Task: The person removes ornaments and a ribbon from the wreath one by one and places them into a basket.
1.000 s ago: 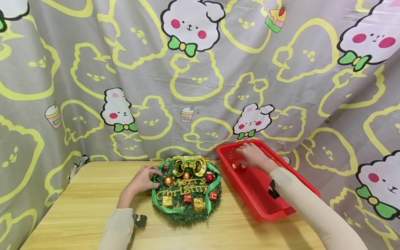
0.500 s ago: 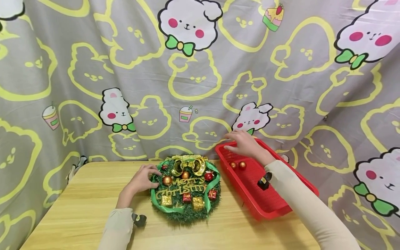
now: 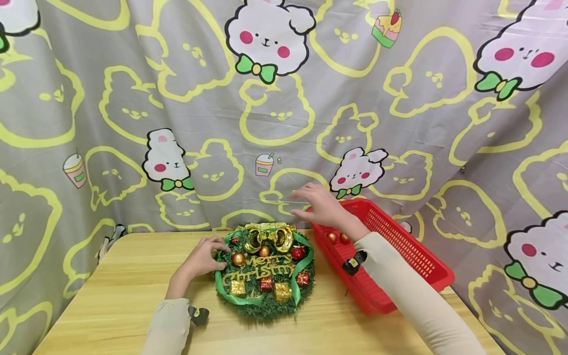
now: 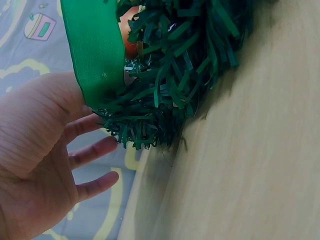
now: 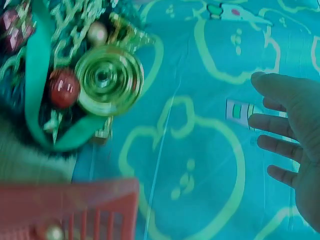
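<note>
A green Christmas wreath lies on the table in the head view. It bears gold bells, baubles, small gift boxes, a green ribbon and gold "Merry Christmas" lettering. My left hand touches the wreath's left edge. In the left wrist view three fairly straight fingers show beside the tinsel; the thumb tip is hidden by ribbon. My right hand hovers behind the red basket's near-left corner, fingers spread from the thumb. Nothing shows between them in the right wrist view.
Two orange-gold baubles lie in the basket, one partly covered by the right wrist. The wooden table backs onto a grey curtain with cartoon prints. Black camera mounts sit on both wrists.
My right hand has risen out of the basket and moved left, past its rim toward the wreath. The left hand and the wreath have stayed in place.
</note>
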Tool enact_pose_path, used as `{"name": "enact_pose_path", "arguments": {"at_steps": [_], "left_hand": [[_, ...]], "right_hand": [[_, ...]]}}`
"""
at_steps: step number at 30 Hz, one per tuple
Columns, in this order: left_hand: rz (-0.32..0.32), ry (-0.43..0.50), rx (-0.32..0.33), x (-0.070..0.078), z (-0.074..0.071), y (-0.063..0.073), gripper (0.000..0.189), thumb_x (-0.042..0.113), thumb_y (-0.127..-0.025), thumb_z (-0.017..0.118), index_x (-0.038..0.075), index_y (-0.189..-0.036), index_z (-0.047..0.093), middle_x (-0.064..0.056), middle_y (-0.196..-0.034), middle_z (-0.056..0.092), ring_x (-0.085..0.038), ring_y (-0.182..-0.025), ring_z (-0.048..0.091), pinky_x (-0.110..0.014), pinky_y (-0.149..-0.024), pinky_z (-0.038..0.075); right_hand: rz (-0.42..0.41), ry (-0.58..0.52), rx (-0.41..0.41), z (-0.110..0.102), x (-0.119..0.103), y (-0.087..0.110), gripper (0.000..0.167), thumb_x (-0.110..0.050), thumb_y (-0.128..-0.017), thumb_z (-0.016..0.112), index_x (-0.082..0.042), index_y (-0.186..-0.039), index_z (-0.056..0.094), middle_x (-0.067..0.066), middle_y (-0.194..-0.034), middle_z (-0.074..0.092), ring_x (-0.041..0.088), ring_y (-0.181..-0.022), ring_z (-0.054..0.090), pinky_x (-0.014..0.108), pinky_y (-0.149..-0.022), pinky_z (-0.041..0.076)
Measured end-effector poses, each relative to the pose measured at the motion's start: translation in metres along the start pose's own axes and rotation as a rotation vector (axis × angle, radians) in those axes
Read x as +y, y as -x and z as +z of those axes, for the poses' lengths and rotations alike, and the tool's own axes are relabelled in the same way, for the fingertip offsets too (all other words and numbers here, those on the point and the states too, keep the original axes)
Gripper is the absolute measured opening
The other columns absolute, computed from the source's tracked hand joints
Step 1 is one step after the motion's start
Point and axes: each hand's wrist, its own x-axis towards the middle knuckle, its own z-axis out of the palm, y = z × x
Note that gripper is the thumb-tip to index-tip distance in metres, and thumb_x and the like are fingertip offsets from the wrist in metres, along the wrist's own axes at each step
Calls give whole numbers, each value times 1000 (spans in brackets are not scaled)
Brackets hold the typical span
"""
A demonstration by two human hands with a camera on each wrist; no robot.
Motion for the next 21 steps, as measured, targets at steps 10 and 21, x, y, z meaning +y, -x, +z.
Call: {"name": "enact_pose_path", "arguments": {"at_steps": [10,21], "left_hand": [[-12,11,-3,-1,2,0,35,13,-78,84,15,-112,76,-12,-137,57,-37,-130,43,-62,-103,43],[1,12,5,-1,0,-1,35,14,-76,85,15,-110,77,-16,-139,58,-38,-130,44,-62,-105,42]], "right_hand": [[-75,1,-37,31,-34,-17,37,-33,-93,75,-15,-124,72,2,-120,74,22,-113,62,43,-99,50],[-210,111,-25,71,-60,-22,38,-36,-90,78,-16,-122,72,1,-119,71,23,-120,60,45,-105,48]]}}
